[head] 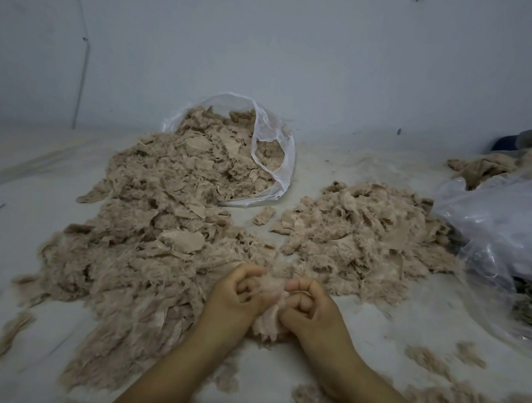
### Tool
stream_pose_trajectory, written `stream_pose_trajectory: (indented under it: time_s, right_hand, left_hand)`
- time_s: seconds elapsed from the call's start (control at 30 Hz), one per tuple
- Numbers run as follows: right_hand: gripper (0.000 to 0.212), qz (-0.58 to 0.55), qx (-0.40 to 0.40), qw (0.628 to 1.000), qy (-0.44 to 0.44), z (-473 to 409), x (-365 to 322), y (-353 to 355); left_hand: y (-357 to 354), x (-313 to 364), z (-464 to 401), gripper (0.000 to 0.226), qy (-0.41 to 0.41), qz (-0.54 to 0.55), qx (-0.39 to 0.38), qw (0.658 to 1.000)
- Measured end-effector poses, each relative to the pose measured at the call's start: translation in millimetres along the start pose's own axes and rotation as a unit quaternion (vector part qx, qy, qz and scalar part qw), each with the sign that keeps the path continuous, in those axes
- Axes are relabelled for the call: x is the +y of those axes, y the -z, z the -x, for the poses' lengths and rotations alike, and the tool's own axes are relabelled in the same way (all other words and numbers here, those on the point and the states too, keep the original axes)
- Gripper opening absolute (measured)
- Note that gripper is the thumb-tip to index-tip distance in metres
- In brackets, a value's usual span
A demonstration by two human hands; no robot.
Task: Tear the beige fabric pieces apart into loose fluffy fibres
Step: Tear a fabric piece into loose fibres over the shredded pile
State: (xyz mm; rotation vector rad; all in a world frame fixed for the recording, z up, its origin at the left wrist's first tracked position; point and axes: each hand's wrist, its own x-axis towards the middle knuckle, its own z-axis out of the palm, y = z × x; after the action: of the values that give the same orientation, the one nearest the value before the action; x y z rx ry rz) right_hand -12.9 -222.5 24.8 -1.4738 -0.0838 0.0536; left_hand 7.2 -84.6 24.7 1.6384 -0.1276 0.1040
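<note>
So the scrap (pixel 268 316) being worked on is a small beige bit of fabric, low in the middle of the shot, held just above the floor (pixel 4 200) between both hands. Left hand (pixel 239 294) has its fingers curled in, pinching the left edge; right hand (pixel 306 308) does the same on the right edge, thumb on top. The top of the scrap between the fingertips looks thin and wispy, and the lower part hangs in a frayed clump under the palms.

Right behind the hands and off to the left there's a big pile (pixel 151 237) of the same beige stuff, a mix of flat pieces and fuzz. It runs back to a clear bag (pixel 274 155) lying on its side, mouth open toward the camera, contents spilling out. A second heap (pixel 365 234) sits to the right of that, just apart from the big one. Loose tufts (pixel 433 362) are scattered over the floor at lower right.

Far right there's a crumpled plastic sheet (pixel 507 233), with more fabric behind it by the wall (pixel 280 34).
</note>
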Motion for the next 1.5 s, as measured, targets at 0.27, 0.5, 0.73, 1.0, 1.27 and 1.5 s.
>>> stream_pose_trajectory:
  time_s: [0.27,0.5,0.73,1.0,1.27,1.5]
  right_hand:
    - [0.009,0.03,0.02,0.999,0.01,4,-1,-2]
    - [0.02,-0.24,0.168,0.956,-0.025,-17,-21,22]
    - [0.032,0.42,-0.103,0.888,0.154,-1,6,0]
    - [0.063,0.587,-0.219,0.759,0.18,37,14,51]
    - [0.05,0.494,-0.157,0.828,0.213,9,-2,0]
    - [0.041,0.48,-0.186,0.823,0.239,20,17,7]
  left_hand:
    - [-1,5,2,0.018,-0.057,-0.012,-0.025,0.998]
    - [38,14,-13,0.022,-0.119,-0.04,0.056,0.991]
    - [70,-1,-25,0.022,-0.231,-0.503,-0.084,0.829]
    - [68,-20,-30,0.041,-0.093,-0.571,-0.089,0.811]
    - [54,-12,-25,0.038,-0.073,-0.354,-0.078,0.929]
    - [60,-17,-23,0.035,-0.076,-0.589,-0.048,0.803]
